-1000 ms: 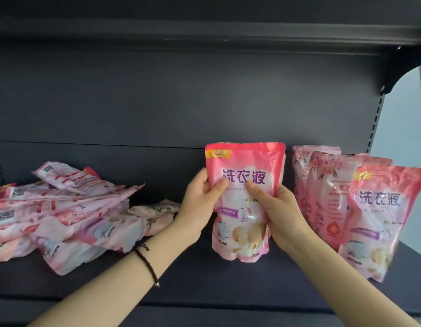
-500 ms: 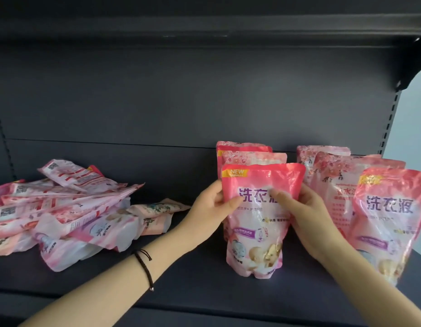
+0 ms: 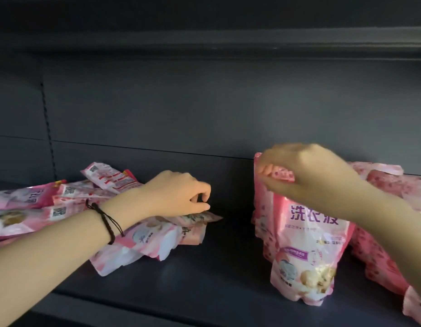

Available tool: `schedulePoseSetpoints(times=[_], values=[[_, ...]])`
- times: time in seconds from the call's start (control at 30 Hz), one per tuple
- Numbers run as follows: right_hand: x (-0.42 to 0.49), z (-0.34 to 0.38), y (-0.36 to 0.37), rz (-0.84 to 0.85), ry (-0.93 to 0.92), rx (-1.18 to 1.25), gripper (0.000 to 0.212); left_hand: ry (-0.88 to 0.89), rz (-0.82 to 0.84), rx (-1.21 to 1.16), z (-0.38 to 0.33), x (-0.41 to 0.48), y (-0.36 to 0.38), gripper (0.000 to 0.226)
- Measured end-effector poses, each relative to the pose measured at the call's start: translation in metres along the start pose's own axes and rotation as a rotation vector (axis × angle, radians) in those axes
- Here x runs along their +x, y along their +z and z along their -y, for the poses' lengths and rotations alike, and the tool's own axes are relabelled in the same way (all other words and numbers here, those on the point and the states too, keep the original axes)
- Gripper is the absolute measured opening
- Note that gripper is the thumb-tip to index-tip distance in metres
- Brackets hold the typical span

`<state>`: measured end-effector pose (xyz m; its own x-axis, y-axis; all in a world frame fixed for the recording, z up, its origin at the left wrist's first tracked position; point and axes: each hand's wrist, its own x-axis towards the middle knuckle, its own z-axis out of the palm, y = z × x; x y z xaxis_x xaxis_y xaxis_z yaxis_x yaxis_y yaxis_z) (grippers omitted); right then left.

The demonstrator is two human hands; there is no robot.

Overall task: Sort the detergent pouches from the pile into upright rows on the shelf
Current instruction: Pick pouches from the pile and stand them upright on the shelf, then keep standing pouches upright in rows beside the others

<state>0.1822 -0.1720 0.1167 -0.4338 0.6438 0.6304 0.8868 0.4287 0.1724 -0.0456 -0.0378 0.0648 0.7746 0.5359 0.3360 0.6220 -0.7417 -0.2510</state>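
While left hand at pile edge, open shelf beside upright pouches.

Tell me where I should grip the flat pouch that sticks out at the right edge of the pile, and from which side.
Pinch the flat pouch at its free right end, the thin sealed edge pointing toward the bare shelf. Come from above and the right, where the left hand is; its other end is hidden behind that hand, toward the pile.
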Motion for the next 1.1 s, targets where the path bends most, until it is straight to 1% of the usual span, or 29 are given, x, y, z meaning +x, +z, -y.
schedulePoseSetpoints(times=[0.1,0.17,0.23,0.3,0.33,0.4,0.43,0.53,0.57,0.6,0.67,0.7,0.73,0.83,0.93,1.0,1.1], values=[[0.027,0.019,0.036,0.204,-0.079,-0.165,0.022,0.079,0.011,0.232,0.027,0.001,0.013,0.031],[0.045,0.026,0.064,0.331,-0.087,-0.252,0.022,0.137,0.022,0.328,0.044,0.005,0.023,0.033],[0.060,0.029,0.090,0.460,-0.052,-0.310,0.026,0.161,0.058,0.323,0.061,0.013,0.030,0.034],[0.069,0.023,0.112,0.595,0.040,-0.333,0.031,0.122,0.139,0.197,0.071,0.025,0.036,0.031],[0.076,0.020,0.126,0.659,0.119,-0.332,0.034,0.093,0.190,0.115,0.079,0.033,0.041,0.029],[0.092,0.014,0.154,0.778,0.352,-0.266,0.047,0.033,0.286,-0.022,0.095,0.052,0.054,0.029],[0.096,0.010,0.167,0.828,0.505,-0.163,0.053,-0.005,0.330,-0.068,0.098,0.061,0.061,0.030],[0.098,-0.001,0.206,0.890,1.025,0.348,0.068,-0.075,0.432,-0.138,0.104,0.084,0.085,0.035],[0.095,-0.003,0.217,0.892,1.131,0.453,0.070,-0.087,0.461,-0.146,0.105,0.091,0.092,0.037],[0.091,-0.006,0.226,0.889,1.187,0.495,0.070,-0.099,0.491,-0.160,0.104,0.096,0.098,0.039],[0.087,-0.008,0.242,0.823,1.235,0.495,0.055,-0.121,0.554,-0.224,0.107,0.105,0.107,0.044],[0.085,-0.009,0.248,0.771,1.253,0.501,0.046,-0.141,0.592,-0.274,0.110,0.108,0.110,0.046],[0.085,-0.008,0.252,0.717,1.279,0.521,0.041,-0.165,0.633,-0.325,0.112,0.109,0.113,0.047],[0.087,-0.005,0.257,0.533,1.386,0.660,0.036,-0.233,0.710,-0.427,0.118,0.108,0.118,0.053],[0.093,-0.001,0.258,0.299,1.452,0.870,0.024,-0.310,0.667,-0.476,0.126,0.105,0.119,0.060],[0.099,0.001,0.253,0.216,1.438,0.899,0.014,-0.364,0.618,-0.503,0.129,0.103,0.119,0.067],[0.108,0.002,0.241,0.072,1.447,0.942,0.022,-0.432,0.533,-0.581,0.129,0.101,0.117,0.070]])
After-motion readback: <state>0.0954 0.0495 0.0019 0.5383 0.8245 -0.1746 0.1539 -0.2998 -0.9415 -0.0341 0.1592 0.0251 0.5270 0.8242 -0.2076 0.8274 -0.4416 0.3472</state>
